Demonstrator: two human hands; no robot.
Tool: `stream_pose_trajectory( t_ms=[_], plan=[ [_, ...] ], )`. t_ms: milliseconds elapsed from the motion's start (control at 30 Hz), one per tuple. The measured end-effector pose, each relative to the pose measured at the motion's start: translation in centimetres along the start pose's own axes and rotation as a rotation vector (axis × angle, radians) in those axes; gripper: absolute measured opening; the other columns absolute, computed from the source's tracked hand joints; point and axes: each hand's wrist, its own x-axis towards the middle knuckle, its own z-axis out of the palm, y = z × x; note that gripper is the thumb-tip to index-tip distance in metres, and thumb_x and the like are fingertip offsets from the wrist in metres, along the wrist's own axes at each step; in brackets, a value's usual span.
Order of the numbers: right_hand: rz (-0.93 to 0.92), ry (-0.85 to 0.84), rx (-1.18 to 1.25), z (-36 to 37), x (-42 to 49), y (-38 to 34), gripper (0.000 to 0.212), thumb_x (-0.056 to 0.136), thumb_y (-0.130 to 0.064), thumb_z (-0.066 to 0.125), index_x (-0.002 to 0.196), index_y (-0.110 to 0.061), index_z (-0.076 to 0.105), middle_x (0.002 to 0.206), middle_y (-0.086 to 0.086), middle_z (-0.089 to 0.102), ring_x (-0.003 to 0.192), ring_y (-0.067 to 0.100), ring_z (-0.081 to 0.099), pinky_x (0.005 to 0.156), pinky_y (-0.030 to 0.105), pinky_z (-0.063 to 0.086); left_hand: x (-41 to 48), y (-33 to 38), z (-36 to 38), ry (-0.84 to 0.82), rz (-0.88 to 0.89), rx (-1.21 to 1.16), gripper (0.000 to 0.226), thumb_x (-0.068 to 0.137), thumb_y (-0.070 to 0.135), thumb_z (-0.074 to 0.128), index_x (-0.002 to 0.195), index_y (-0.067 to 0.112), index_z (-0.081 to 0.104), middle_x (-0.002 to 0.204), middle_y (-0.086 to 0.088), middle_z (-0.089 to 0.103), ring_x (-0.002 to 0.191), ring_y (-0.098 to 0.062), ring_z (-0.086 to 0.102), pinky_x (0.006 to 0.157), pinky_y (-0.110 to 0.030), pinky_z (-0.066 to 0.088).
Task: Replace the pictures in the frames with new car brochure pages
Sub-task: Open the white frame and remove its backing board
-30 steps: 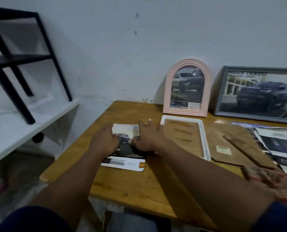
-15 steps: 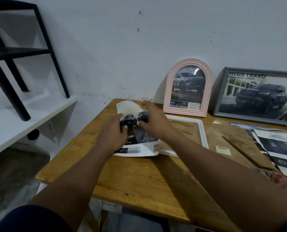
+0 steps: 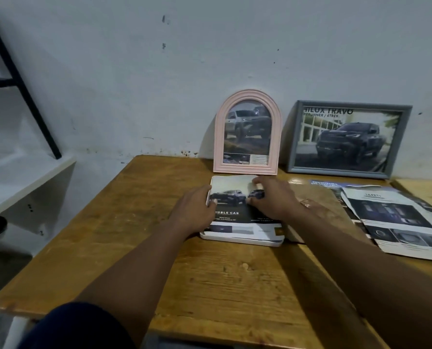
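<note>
Wooden counter (image 3: 210, 285) carries a white frame (image 3: 235, 240) with the brochure page (image 3: 237, 215) laid over it. The left hand (image 3: 194, 210) pinches the page's edge while the right hand (image 3: 273, 200) presses with open fingers. Squaring the corners first (the top edge looks wavy) should help.

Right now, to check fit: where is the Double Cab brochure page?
Head view, centre: the Double Cab brochure page lies on the white frame, in front of the pink arched frame, under the left hand and right hand.

Place, as I read it: plain room in a home. Evidence: stained white wall (image 3: 109, 71), worn wooden table (image 3: 210, 285), white shelf (image 3: 21, 172), black rack (image 3: 21, 84) on it.
</note>
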Motion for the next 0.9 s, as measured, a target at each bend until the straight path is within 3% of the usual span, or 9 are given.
stream_pose_trajectory(
  t_ms=[100, 233, 400, 500, 567, 633, 767, 900],
  plan=[
    [-0.013, 0.010, -0.142, 1.7, -0.7, -0.7, 0.047, 0.095, -0.043, 0.053, 0.139, -0.029, 0.046, 0.151, 0.003, 0.039, 0.136, 0.032, 0.027, 0.105, 0.052, 0.026, 0.0, -0.1, 0.0, -0.004, 0.000, 0.051, 0.051, 0.102, 0.033, 0.053, 0.150, 0.020, 0.045, 0.146, -0.002, 0.052, 0.131, -0.022, 0.049, 0.106, -0.045, 0.046],
    [-0.045, -0.010, -0.266, 2.8, -0.9, -1.0, 0.045, 0.098, -0.044, 0.043, 0.138, -0.026, 0.046, 0.153, 0.006, 0.035, 0.146, 0.034, 0.013, 0.111, 0.060, 0.015, 0.1, -0.1, 0.2, 0.017, 0.075, 0.155, 0.037, 0.100, 0.030, 0.056, 0.134, 0.018, 0.057, 0.130, 0.002, 0.056, 0.116, -0.018, 0.052, 0.098, -0.041, 0.050],
    [-0.121, -0.046, -0.276, 3.0, -0.8, -0.1, 0.040, 0.100, -0.041, 0.036, 0.135, -0.024, 0.043, 0.146, 0.005, 0.042, 0.137, 0.026, 0.031, 0.108, 0.056, 0.024, 1.3, 0.6, 0.1, -0.045, 0.072, 0.240, 0.021, 0.101, 0.031, 0.049, 0.118, 0.020, 0.051, 0.119, -0.003, 0.058, 0.102, -0.019, 0.055, 0.091, -0.044, 0.052],
    [-0.122, -0.050, -0.277, 3.3, -0.9, 0.1, 0.040, 0.100, -0.042, 0.032, 0.135, -0.023, 0.041, 0.145, 0.005, 0.041, 0.136, 0.026, 0.032, 0.108, 0.054, 0.026, 1.6, 0.9, 0.8, -0.062, 0.091, 0.278, 0.039, 0.103, 0.037, 0.044, 0.137, 0.019, 0.045, 0.141, -0.007, 0.051, 0.126, -0.026, 0.049, 0.107, -0.049, 0.042],
    [-0.127, -0.065, -0.287, 3.4, -0.9, 0.2, 0.041, 0.100, -0.044, 0.030, 0.135, -0.023, 0.038, 0.147, 0.006, 0.038, 0.139, 0.027, 0.030, 0.111, 0.056, 0.024, 1.5, 0.9, 1.5, -0.103, 0.094, 0.286, 0.052, 0.105, 0.039, 0.040, 0.153, 0.020, 0.034, 0.162, -0.005, 0.031, 0.148, -0.027, 0.029, 0.121, -0.050, 0.022],
    [-0.126, -0.106, -0.284, 3.4, -0.6, 0.3, 0.044, 0.101, -0.045, 0.030, 0.138, -0.023, 0.035, 0.151, 0.008, 0.034, 0.144, 0.029, 0.024, 0.116, 0.059, 0.016, 1.6, 0.7, 1.8, -0.107, 0.091, 0.290, 0.055, 0.106, 0.038, 0.037, 0.157, 0.020, 0.028, 0.168, -0.002, 0.017, 0.154, -0.024, 0.016, 0.123, -0.046, 0.011],
    [-0.044, -0.112, -0.063, 1.7, -0.6, 0.1, 0.050, 0.104, -0.042, 0.028, 0.150, -0.022, 0.027, 0.161, 0.006, 0.023, 0.151, 0.027, 0.012, 0.119, 0.060, 0.000, 1.8, 0.8, 1.6, -0.117, 0.078, 0.262, 0.055, 0.107, 0.037, 0.039, 0.158, 0.022, 0.027, 0.169, -0.001, 0.015, 0.155, -0.024, 0.013, 0.123, -0.045, 0.011],
    [0.079, 0.047, -0.052, -2.0, -1.2, 2.0, 0.057, 0.097, -0.040, 0.053, 0.148, -0.027, 0.033, 0.154, 0.005, 0.037, 0.142, 0.029, 0.034, 0.115, 0.059, 0.024, 1.8, 0.9, 1.3, -0.108, 0.049, 0.093, 0.057, 0.106, 0.034, 0.046, 0.158, 0.021, 0.028, 0.168, 0.000, 0.017, 0.154, -0.026, 0.017, 0.123, -0.047, 0.021]
  ],
)
